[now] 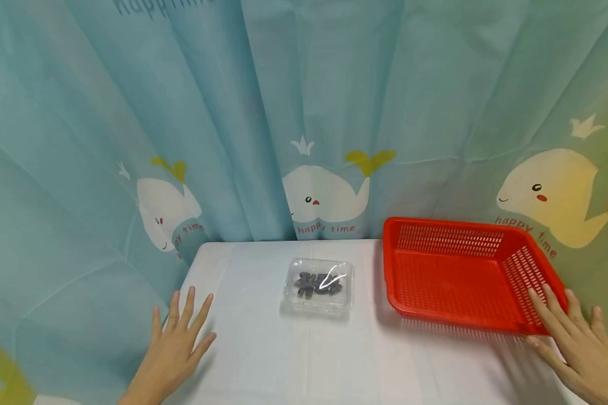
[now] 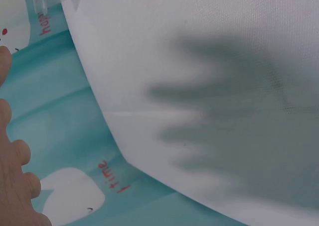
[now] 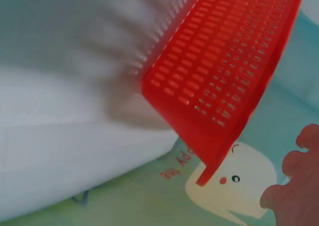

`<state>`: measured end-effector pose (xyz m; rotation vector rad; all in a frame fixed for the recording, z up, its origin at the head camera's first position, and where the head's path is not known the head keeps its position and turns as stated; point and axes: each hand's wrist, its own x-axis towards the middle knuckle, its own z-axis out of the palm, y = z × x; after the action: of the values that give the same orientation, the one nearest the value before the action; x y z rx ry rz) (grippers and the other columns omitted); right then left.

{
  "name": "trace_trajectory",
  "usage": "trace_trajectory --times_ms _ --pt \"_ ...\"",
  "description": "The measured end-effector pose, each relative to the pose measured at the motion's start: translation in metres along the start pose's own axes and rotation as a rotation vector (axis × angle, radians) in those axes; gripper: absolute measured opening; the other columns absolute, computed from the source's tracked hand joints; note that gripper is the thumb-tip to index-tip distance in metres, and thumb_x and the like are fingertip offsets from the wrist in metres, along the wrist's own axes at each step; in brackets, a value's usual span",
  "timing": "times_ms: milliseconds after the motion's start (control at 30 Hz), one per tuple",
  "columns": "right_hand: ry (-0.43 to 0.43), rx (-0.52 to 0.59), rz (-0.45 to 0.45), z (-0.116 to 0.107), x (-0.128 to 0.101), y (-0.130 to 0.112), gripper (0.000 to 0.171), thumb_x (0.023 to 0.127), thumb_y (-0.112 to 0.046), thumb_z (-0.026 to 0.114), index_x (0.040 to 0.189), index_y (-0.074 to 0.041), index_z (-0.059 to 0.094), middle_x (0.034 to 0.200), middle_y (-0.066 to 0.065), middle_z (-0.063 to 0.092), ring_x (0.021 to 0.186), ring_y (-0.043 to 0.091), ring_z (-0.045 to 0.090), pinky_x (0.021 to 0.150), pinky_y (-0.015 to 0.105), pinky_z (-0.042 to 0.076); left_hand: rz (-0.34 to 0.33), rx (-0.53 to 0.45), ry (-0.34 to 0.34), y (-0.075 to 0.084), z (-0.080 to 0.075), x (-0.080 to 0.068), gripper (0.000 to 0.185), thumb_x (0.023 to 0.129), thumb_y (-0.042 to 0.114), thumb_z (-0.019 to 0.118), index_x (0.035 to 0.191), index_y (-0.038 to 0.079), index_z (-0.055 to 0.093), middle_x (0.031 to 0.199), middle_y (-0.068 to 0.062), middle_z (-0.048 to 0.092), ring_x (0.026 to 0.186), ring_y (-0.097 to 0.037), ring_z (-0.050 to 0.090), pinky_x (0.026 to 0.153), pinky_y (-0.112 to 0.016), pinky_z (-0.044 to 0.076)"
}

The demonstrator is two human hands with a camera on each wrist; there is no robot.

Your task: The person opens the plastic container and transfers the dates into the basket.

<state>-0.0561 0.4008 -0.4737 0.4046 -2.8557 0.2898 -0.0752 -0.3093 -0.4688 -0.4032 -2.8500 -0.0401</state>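
A: Where's the red basket?

B: Right end of the white table, its near right corner hanging past the table edge. The right wrist view shows that corner out over the curtain, nothing under it.

A: Right hand?

B: Fingers straight and spread, laid flat against the outside of the basket's near right rim. Touching, not wrapped round it. No pinch, thumb not hooked over the rim.

A: Left hand?

B: Fingers straight and spread, over the table's left near corner, well apart from the basket. It holds nothing. The left wrist view shows its shadow on the cloth, so I'd say it hovers; contact I can't tell.

A: Anything between them?

B: A clear plastic box with dark pieces inside, mid-table, just left of the basket, not touching it.

A: Handling advice?

B: My read: a flat palm only pushes. Push low on the wall and toward the table, or the basket may tip on the overhanging corner. Mesh walls will likely flex, so go slow. Watch the gap to the box if it slides left.
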Motion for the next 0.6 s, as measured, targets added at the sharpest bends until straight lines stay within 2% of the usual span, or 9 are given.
trace_trajectory --times_ms 167,300,400,600 --pt "-0.014 0.012 0.004 0.003 0.003 0.000 0.091 0.105 -0.031 0.059 0.168 -0.018 -0.005 0.173 0.008 -0.021 0.155 0.027 -0.035 0.110 0.067 -0.036 -0.003 -0.001 0.009 -0.002 0.000 0.001 0.078 0.102 0.047 0.061 0.167 0.026 0.024 0.175 -0.017 0.015 0.156 -0.053 0.021 0.120 -0.080 0.012" --pt "-0.024 0.027 -0.001 0.002 0.005 -0.001 0.090 0.106 -0.030 0.058 0.168 -0.017 -0.005 0.172 0.003 -0.023 0.155 0.026 -0.034 0.111 0.064 -0.036 -0.001 -0.008 0.011 0.000 0.001 0.001 0.074 0.104 0.049 0.056 0.167 0.024 0.026 0.174 -0.018 0.017 0.155 -0.054 0.022 0.117 -0.082 0.015" --pt "-0.027 0.041 -0.003 0.000 0.006 -0.002 0.088 0.107 -0.029 0.056 0.168 -0.017 -0.005 0.172 0.006 -0.021 0.155 0.026 -0.034 0.113 0.065 -0.035 0.000 -0.017 0.012 0.002 0.000 0.002 0.073 0.105 0.049 0.056 0.167 0.024 0.026 0.173 -0.020 0.019 0.155 -0.055 0.021 0.115 -0.082 0.018" --pt "-0.018 0.068 -0.009 0.001 0.007 -0.004 0.086 0.106 -0.026 0.057 0.169 -0.014 -0.001 0.174 0.013 -0.014 0.158 0.028 -0.028 0.116 0.062 -0.033 -0.022 -0.052 -0.016 0.010 -0.004 0.005 0.075 0.105 0.046 0.057 0.168 0.025 0.021 0.174 -0.019 0.016 0.158 -0.052 0.014 0.118 -0.082 0.013"
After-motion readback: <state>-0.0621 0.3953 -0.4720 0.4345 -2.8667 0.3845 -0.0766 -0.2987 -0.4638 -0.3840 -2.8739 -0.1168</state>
